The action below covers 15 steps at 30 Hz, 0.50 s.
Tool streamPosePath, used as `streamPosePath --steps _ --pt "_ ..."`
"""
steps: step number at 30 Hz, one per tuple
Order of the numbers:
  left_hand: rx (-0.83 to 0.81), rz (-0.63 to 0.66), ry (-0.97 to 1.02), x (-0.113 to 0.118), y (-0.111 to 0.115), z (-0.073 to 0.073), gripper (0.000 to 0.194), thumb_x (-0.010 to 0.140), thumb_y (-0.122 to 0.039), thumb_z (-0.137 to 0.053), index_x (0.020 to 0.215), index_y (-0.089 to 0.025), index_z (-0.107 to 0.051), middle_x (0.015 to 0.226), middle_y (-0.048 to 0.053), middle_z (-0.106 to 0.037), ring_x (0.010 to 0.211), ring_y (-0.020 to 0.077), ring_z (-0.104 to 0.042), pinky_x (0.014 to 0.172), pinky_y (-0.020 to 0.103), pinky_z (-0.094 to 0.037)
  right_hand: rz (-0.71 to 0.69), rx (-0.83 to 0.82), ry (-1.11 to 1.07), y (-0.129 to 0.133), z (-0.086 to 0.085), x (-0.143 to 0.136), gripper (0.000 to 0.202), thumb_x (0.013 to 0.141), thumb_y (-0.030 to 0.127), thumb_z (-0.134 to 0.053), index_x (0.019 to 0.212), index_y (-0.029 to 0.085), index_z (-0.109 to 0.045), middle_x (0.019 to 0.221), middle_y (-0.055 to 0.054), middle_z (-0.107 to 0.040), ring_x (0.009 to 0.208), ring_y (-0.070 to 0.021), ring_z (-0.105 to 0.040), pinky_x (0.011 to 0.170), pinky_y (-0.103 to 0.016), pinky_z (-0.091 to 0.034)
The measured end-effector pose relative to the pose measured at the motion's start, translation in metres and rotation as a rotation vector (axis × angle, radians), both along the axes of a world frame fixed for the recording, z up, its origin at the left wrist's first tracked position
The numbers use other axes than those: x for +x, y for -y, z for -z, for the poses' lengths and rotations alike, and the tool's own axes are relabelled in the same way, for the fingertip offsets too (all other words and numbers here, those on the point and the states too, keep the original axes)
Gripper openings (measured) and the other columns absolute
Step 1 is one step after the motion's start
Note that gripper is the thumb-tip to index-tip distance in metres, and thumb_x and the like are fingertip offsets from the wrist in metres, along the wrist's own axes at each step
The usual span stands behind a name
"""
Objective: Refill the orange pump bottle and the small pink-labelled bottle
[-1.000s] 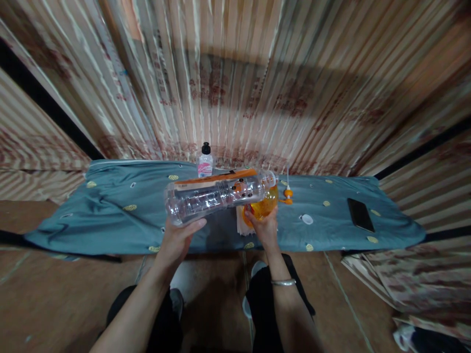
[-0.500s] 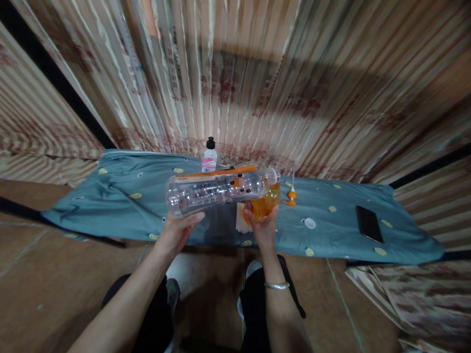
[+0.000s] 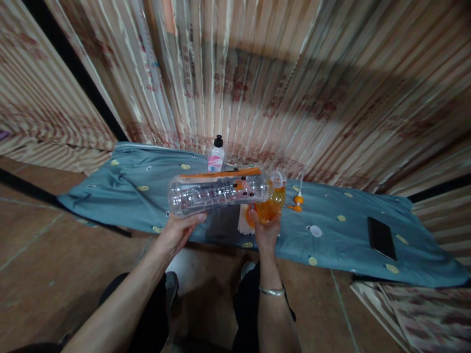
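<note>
Cradling clear bottle in partly open left hand, gripping orange bottle in curled right hand; reaching over cloth's near edge, left of phone.

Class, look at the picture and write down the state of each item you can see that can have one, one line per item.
Clear bottle: tipped onto its side, in the left hand
Orange bottle: held in the right hand
Pump top: detached, lying down
Black-capped bottle: upright, cap on
Dark flat device: lying flat, face dark
Blue-green cloth: spread out, wrinkled
</note>
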<state>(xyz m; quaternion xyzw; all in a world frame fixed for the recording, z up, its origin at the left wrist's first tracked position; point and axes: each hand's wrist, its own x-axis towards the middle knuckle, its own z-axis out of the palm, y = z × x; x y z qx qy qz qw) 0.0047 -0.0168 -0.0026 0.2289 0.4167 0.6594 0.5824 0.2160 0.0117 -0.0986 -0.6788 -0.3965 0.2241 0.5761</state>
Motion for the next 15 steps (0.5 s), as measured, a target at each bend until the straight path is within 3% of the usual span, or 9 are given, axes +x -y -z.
streamPosePath --steps 6,11,15 --pt "-0.042 0.016 -0.004 0.0 0.003 0.002 0.053 0.036 -0.003 -0.091 0.085 -0.019 -0.08 0.06 -0.001 -0.073 0.074 0.022 -0.076 0.072 0.028 -0.063 -0.047 -0.01 0.012 0.002 0.002 0.01 0.072 0.069 0.06 -0.077 0.124 0.017 -0.059 0.119 -0.018 -0.075 0.112 -0.0346 -0.072 0.096 -0.049 -0.057" --pt "-0.039 -0.001 0.0 0.004 0.0 -0.002 0.062 0.033 -0.003 -0.091 0.092 -0.02 -0.08 0.075 0.0 -0.079 0.07 0.0183 -0.074 0.07 0.024 -0.062 -0.151 0.013 -0.001 0.004 0.006 0.02 0.074 0.072 0.058 -0.079 0.131 0.019 -0.057 0.126 -0.016 -0.075 0.111 -0.0316 -0.073 0.096 -0.048 -0.058" --pt "-0.032 -0.017 -0.024 0.003 -0.005 -0.007 0.065 0.033 -0.003 -0.092 0.094 -0.022 -0.08 0.087 0.001 -0.083 0.066 0.0175 -0.073 0.067 0.026 -0.063 -0.149 -0.011 0.03 0.002 0.01 0.024 0.075 0.07 0.06 -0.079 0.128 0.017 -0.059 0.12 -0.017 -0.076 0.113 -0.0339 -0.073 0.096 -0.048 -0.058"
